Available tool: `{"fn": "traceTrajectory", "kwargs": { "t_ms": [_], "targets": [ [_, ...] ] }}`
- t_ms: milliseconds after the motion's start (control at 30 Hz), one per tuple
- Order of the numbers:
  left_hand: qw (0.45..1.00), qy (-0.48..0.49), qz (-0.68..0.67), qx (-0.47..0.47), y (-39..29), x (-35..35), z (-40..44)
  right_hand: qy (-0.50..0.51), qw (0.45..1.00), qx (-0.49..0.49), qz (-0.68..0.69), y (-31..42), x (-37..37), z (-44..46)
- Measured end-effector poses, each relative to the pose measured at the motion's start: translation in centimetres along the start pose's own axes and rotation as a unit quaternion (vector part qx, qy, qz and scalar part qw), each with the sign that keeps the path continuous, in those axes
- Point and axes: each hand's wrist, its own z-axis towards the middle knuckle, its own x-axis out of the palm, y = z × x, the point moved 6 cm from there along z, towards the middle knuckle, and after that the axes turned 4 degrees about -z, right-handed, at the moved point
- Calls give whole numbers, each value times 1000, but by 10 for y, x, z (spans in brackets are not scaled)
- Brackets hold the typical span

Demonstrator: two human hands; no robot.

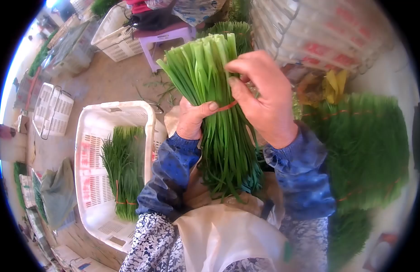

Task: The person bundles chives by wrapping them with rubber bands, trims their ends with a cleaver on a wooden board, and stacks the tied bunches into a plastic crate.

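Observation:
A thick bunch of garlic chives (210,81) stands over my lap, its pale cut ends up and its dark leaves hanging down. My left hand (194,119) is closed round its middle, thumb across the front. An orange-red band (227,107) crosses the bunch beside that thumb. At the bunch's right edge, just below the cut ends, my right hand (266,97) is closed, thumb and index finger near each other. Whatever is in that pinch, if anything, is too small to make out.
At the left stands a white plastic crate (89,167) with banded chives (126,177) inside. More banded chives (364,149) are stacked at the right. A purple stool (169,35), another white crate (117,38) and a big white wrapped stack (318,31) stand farther off.

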Motion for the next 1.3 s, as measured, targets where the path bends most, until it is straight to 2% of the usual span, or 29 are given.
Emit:
{"fn": "traceTrajectory", "kwargs": {
  "t_ms": [33, 167, 267, 467, 600, 700, 733, 767, 833, 900, 967, 1000, 1033, 1100, 1167, 1200, 1267, 1300],
  "targets": [
    [1000, 1, -2, 0, 3, -2, 0, 24, 998, -33, -51, 5, 2, 4],
    [1000, 0, -1, -8, 4, 2, 0, 8, 989, -31, -142, 6, 10, 7],
    [1000, -3, -14, -15, 4, 6, -1, 6, 987, -14, -162, 4, 14, 10],
    [1000, -3, -16, 0, 11, 3, 0, 29, 992, 84, -88, -16, 17, 18],
    [999, -16, -26, 11, 10, 12, -2, 49, 987, 61, -139, -16, 13, 21],
    [999, -11, -31, 1, 12, 14, -2, 61, 990, 67, -104, -16, 3, 25],
    [1000, -6, -22, -4, 14, 10, -1, 70, 978, 182, 72, -20, -4, 28],
    [1000, -2, -13, -10, 16, 7, -1, 74, 922, 291, 246, -27, -6, 23],
    [1000, -2, 7, -18, 12, 9, -3, 44, 916, 215, 336, -48, -40, 30],
    [1000, -10, -17, 0, 7, 6, -4, 52, 826, 207, 522, -56, -83, 32],
    [1000, -23, -13, 11, 10, -12, -5, 35, 896, 249, 366, -115, -142, -8],
    [999, -38, 5, 35, 7, -18, -3, 101, 952, 287, 8, -134, -137, -27],
    [997, -58, 27, 47, 8, -26, -9, 159, 875, 298, -347, -149, -136, -58],
    [997, -65, 12, 37, 14, -39, -8, 296, 746, 278, -527, -182, -121, -96],
    [996, -29, -2, 83, 12, -39, -5, 211, 879, 180, -388, -168, -95, -135],
    [998, -15, -20, 65, 19, -49, -4, 164, 917, 194, -306, -157, -84, -133],
    [999, -11, -33, 42, 15, -37, -5, 91, 966, 220, -104, -127, -56, -124],
    [998, -4, -49, 26, 15, -31, -4, 63, 972, 227, 15, -110, -44, -116]
  ]
}}
